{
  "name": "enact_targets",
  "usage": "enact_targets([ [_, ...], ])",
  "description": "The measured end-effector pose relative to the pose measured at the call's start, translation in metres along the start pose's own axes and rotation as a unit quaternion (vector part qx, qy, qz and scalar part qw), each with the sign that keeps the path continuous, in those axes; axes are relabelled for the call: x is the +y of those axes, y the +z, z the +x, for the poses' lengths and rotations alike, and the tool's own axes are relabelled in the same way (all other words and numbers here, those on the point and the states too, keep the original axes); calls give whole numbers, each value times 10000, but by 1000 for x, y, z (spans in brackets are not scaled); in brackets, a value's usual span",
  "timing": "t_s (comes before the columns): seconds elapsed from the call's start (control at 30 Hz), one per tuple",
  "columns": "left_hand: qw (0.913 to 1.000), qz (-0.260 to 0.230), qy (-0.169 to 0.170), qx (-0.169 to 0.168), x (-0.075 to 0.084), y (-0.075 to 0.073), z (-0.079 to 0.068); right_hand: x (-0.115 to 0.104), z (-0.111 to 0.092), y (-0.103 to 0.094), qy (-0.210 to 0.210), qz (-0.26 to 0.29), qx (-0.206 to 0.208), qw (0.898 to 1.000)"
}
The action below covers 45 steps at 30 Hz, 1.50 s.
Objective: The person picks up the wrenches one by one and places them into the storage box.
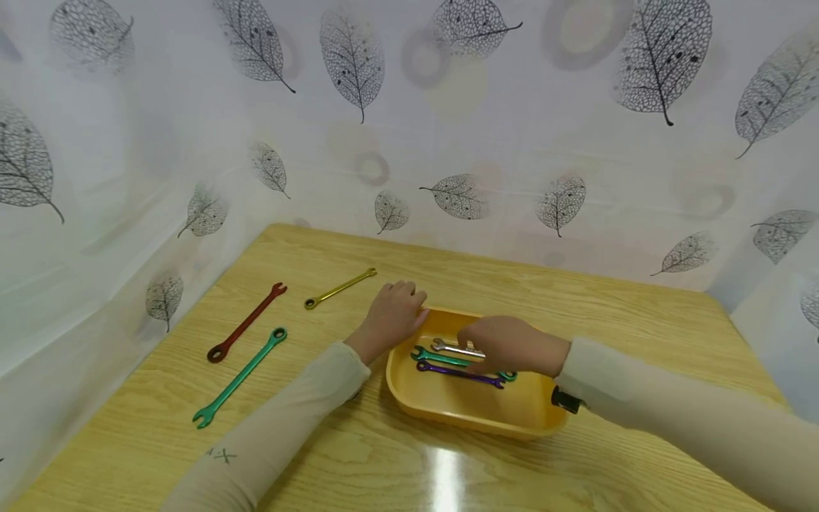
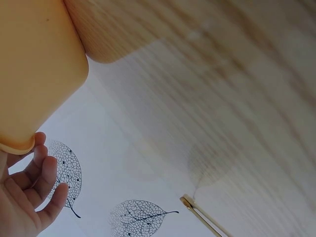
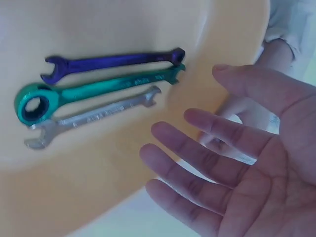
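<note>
My left hand (image 1: pixel 396 313) holds the rim of a yellow plastic bin (image 1: pixel 473 421) at its far left corner; the left wrist view shows curled fingers (image 2: pixel 48 170) against the outside of that rim. Inside the bin lie three wrenches side by side: a silver one (image 1: pixel 456 348), a green ratchet wrench (image 1: pixel 441 358) and a purple one (image 1: pixel 462 373). Over them hovers my right hand (image 1: pixel 512 344), partly hiding the silver and green ones in the head view. In the right wrist view its fingers (image 3: pixel 197 153) are spread and relaxed, apart from the wrenches, with nothing in them.
Left of the bin, on the wooden table (image 1: pixel 358 455), lie a red wrench (image 1: pixel 248 322), a larger green wrench (image 1: pixel 239 377) and a gold wrench (image 1: pixel 341 289). A leaf-patterned white curtain (image 1: pixel 307 156) hangs behind the table and along its sides.
</note>
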State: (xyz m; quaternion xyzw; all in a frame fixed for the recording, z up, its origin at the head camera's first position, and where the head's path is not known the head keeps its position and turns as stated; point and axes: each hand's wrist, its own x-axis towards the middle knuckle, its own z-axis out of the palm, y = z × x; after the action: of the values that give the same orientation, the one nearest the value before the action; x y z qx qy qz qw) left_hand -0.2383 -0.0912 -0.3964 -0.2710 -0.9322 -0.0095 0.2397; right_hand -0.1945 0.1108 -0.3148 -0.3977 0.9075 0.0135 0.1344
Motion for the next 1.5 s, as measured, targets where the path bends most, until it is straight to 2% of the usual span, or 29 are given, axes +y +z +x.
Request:
enact_targets([
  [0.33, 10000, 55, 48, -1, 2, 0, 1, 10, -30, -8, 263, -425, 637, 9967],
  [0.53, 9999, 100, 73, -19, 0, 0, 0, 20, -44, -6, 556, -545, 919, 9927],
  [0.73, 9999, 14, 96, -38, 0, 1, 1, 30, -56, 0, 834, -346, 1194, 9887],
  [0.97, 9999, 0, 55, -116, 0, 2, 2, 43, -65, 12, 1296, 23, 1318, 9828],
  [1.27, 9997, -241, 51, 38, 1, 0, 0, 61, -76, 30, 1790, 448, 1751, 9671],
  [1.4, 9996, -244, 61, 84, 0, 2, 0, 69, -77, 40, 1993, 320, 2081, 9571],
  [1.5, 9997, -201, 79, 133, 0, 2, 1, 76, -75, 50, 1972, -18, 2535, 9470],
])
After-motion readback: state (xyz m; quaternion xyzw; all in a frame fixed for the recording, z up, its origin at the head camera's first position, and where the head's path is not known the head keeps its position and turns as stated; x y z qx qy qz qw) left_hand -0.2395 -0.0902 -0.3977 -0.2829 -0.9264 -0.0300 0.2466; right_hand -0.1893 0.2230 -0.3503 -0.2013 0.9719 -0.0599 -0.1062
